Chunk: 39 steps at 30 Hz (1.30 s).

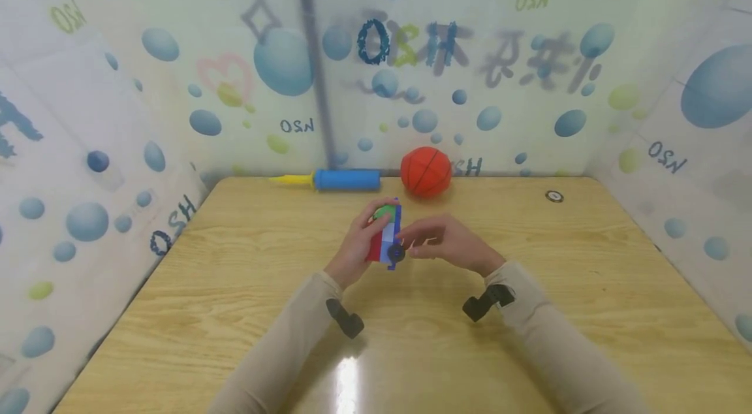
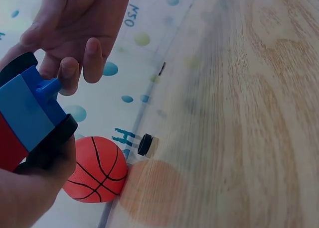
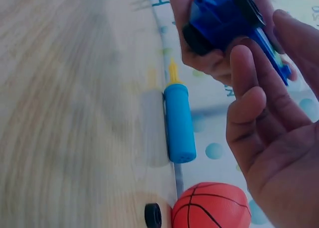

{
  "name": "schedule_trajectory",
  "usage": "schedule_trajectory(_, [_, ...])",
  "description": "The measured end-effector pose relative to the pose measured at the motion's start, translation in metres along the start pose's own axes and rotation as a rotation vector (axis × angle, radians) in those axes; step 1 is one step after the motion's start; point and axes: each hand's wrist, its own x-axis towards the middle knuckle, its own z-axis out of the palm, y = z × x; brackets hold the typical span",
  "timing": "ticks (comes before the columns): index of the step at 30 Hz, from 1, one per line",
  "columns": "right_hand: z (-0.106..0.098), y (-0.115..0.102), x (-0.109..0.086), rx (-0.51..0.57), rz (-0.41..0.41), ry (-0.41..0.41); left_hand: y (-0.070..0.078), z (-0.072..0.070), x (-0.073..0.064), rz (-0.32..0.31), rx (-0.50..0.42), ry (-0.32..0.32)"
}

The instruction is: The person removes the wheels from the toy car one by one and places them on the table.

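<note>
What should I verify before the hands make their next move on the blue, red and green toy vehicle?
1. Left hand grips toy vehicle: ok.
2. Right hand touching it: cannot tell; fingers are close beside it.
3. Black wheels fitted at both ends: cannot tell; two show at one end, fingers partly cover the other.
4. Small round black piece clear of both hands: ok; lies apart on the wooden table.
5. Red ball with black lines clear of both hands: ok; near the back edge.
6. Blue cylinder with yellow tip clear too: ok.
</note>
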Motion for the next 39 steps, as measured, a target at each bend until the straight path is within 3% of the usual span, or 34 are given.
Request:
schedule_trajectory(12, [0.016,-0.001,0.007,0.038,-0.081,-0.083,0.0,0.001,0.002,-0.005,0.002,-0.002])
schedule_trajectory(18, [0.022,0.001,0.009,0.05,-0.114,-0.066,0.0,0.003,0.002,0.003,-0.006,0.005])
schedule_trajectory(25, [0.026,-0.002,0.01,0.029,-0.097,-0.029,-0.002,0.004,0.002,0.027,-0.022,0.006])
schedule_trajectory(31, [0.03,-0.003,0.011,-0.016,-0.094,0.007,-0.006,0.003,0.003,0.042,0.006,0.018])
schedule_trajectory(34, [0.031,-0.003,0.012,-0.06,-0.105,0.023,-0.009,0.004,0.004,0.058,0.03,0.053])
schedule_trajectory(39, [0.03,-0.006,0.009,-0.189,-0.178,0.057,-0.009,0.009,0.004,0.1,0.028,0.111])
